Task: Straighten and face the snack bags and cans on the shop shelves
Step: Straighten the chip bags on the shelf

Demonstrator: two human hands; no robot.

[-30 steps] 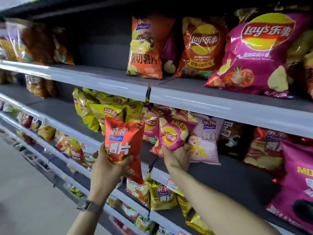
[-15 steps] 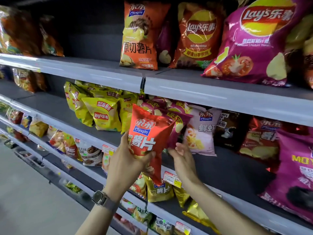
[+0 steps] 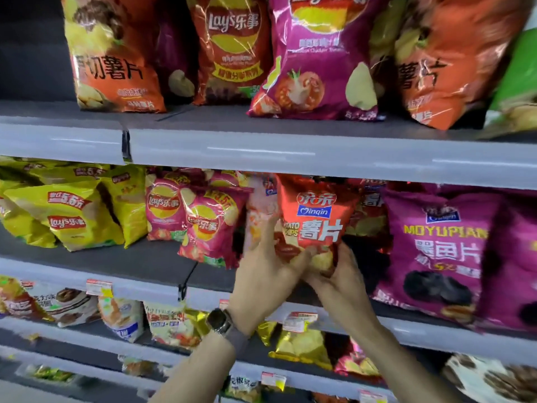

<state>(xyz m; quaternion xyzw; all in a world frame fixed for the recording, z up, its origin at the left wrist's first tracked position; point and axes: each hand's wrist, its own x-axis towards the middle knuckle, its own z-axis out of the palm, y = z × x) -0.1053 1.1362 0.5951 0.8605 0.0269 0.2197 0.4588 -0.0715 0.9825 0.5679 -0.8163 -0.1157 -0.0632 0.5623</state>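
- Red foil chip bag (image 3: pixel 315 216): centre-right of frame, at the middle shelf (image 3: pixel 139 264), upright, logo to camera. Its lower edge is in both hands; can't tell if the bottom touches the shelf.
- Left hand (image 3: pixel 261 274), dark wristwatch (image 3: pixel 219 319) on the wrist: fingers clamped on the bag's lower left. Blurred, so exact finger layout is unclear.
- Right hand (image 3: pixel 341 274): cups the lower right corner, fingers curled round it from beneath.
- The bag stands between a pale pink snack bag (image 3: pixel 258 205) on its left and large purple snack bags (image 3: pixel 436 251) on its right. Another red bag (image 3: pixel 370 205) is just behind it to the right, partly hidden.
- Judgement: this bag is nearly faced; only set-down and release are left.
- Not done: yellow crisp bags (image 3: pixel 66 216), left of frame, slump and tilt at mixed angles.
- Not done: small pink crisp bags (image 3: pixel 203 225), centre-left, lean forward and are not square to the edge.
- Top shelf (image 3: pixel 290 152): orange chip bag (image 3: pixel 113 53), dark red crisp bag (image 3: pixel 232 48) and big magenta crisp bag (image 3: pixel 316 53) all lean. Fronts show but are not straight.
- Lower shelves, bottom of frame: mixed small packets look jumbled, too blurred to detail.
- No cans in view.
- Overall guess: early on, one bag being fixed and most of the visible rows still need straightening.
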